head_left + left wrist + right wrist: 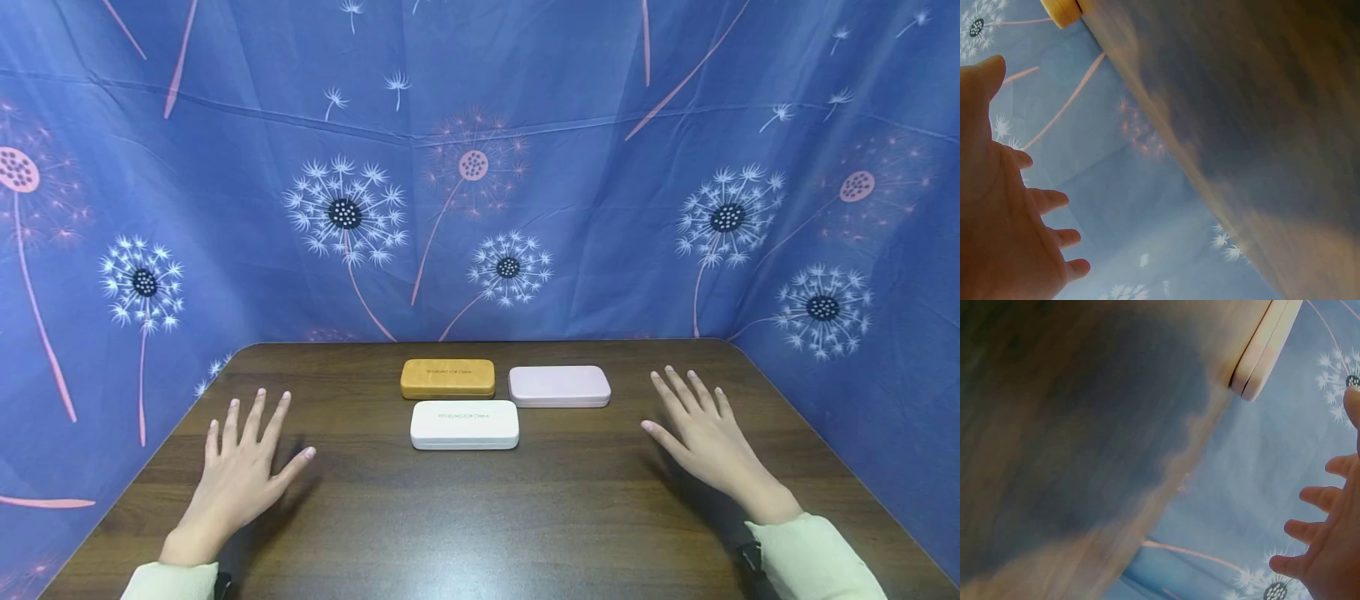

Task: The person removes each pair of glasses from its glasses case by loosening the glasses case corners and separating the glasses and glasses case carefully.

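Three oblong cases, which look like glasses cases, lie closed near the middle of the table. The mustard-yellow case [447, 379] is at the back left, with the pale pink case [559, 387] to its right. In front of them lies the white case [464, 425], with faint lettering on its lid. My left hand [242, 471] is spread, left of the cases and apart from them. On the other side, my right hand [708, 442] is spread too, nearest the pink case but not touching it. Both hands hold nothing; the wrist views show fingers extended over the table.
The dark wood-grain table [480, 517] carries the cases and catches a bright reflection near its front. A blue curtain [585, 183] with dandelion prints hangs behind the table and along both sides. Pale sleeves [817, 554] cover the forearms.
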Demonstrator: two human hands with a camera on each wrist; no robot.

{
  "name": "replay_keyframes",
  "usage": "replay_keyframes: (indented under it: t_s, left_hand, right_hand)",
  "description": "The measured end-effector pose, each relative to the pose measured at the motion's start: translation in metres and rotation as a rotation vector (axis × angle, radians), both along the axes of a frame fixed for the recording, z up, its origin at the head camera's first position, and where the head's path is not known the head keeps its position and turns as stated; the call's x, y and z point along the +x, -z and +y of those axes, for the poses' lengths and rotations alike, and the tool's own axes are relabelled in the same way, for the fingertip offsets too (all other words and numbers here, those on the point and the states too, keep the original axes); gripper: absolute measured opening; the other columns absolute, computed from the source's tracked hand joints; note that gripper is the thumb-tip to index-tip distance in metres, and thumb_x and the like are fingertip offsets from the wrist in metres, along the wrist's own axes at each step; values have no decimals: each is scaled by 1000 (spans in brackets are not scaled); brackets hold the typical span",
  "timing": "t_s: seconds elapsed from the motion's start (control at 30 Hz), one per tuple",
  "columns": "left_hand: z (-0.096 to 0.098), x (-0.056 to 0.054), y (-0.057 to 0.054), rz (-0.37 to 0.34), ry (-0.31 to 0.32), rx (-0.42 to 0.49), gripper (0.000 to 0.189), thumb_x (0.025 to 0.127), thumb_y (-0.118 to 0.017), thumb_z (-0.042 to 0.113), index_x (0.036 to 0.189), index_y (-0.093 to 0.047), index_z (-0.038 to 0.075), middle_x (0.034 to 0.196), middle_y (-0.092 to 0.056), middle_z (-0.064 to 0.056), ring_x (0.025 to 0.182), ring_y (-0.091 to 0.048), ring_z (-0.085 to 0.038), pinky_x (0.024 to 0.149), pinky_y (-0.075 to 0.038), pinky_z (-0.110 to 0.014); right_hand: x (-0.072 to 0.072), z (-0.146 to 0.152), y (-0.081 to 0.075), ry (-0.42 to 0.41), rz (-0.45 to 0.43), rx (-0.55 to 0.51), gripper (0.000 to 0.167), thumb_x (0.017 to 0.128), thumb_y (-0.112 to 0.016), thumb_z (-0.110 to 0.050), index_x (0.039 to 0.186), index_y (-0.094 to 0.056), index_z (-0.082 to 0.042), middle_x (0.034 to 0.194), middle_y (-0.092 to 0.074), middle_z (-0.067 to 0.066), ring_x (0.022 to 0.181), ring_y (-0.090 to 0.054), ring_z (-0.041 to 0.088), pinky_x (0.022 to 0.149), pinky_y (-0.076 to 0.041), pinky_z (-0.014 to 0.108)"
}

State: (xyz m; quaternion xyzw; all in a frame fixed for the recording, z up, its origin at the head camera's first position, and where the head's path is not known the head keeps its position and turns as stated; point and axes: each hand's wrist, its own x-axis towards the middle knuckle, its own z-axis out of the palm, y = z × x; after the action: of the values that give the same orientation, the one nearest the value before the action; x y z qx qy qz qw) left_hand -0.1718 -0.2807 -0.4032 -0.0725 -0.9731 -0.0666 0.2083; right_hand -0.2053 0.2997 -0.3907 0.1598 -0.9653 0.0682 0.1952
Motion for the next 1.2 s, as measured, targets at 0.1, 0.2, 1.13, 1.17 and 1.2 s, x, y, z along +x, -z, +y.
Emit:
replay_keyframes:
  t_s: [0.1, 0.2, 1.13, 1.17, 1.2]
  left_hand:
    - [5, -2, -2, 6, 21, -3, 86, 83, -52, 57, 148, -5, 24, 150, -15, -21, 137, -1, -47, 104, 1, -65]
    - [10, -5, -5, 12, 45, -9, 85, 83, -52, 57, 148, -6, 24, 149, -18, -21, 136, -7, -48, 104, -3, -65]
    - [77, -30, 2, 2, 243, -97, 78, 82, -57, 54, 143, -29, 14, 141, -39, -15, 128, -34, -42, 102, -27, -58]
    - [79, -30, 3, 3, 250, -96, 78, 81, -58, 53, 142, -30, 13, 141, -39, -16, 127, -35, -42, 101, -28, -57]
    - [81, -30, 3, 1, 256, -99, 77, 82, -58, 53, 142, -31, 13, 140, -40, -16, 126, -36, -42, 101, -29, -57]
  right_hand:
    - [-2, -6, -1, -18, 8, 7, 71, 90, -49, -44, 147, -15, -19, 149, -23, 17, 135, -19, 43, 105, -8, 64]
    - [-6, -13, -2, -40, 13, 21, 71, 90, -50, -44, 147, -18, -17, 148, -26, 17, 133, -23, 44, 103, -12, 64]
    - [-23, -92, 6, -285, 141, 202, 62, 85, -59, -39, 134, -42, -5, 128, -53, 12, 115, -50, 31, 98, -33, 55]
    - [-23, -95, 6, -289, 139, 208, 61, 86, -58, -40, 134, -42, -5, 127, -53, 12, 115, -50, 30, 98, -34, 55]
    - [-23, -97, 7, -294, 134, 213, 61, 86, -58, -40, 134, -43, -5, 127, -54, 12, 115, -51, 30, 98, -35, 55]
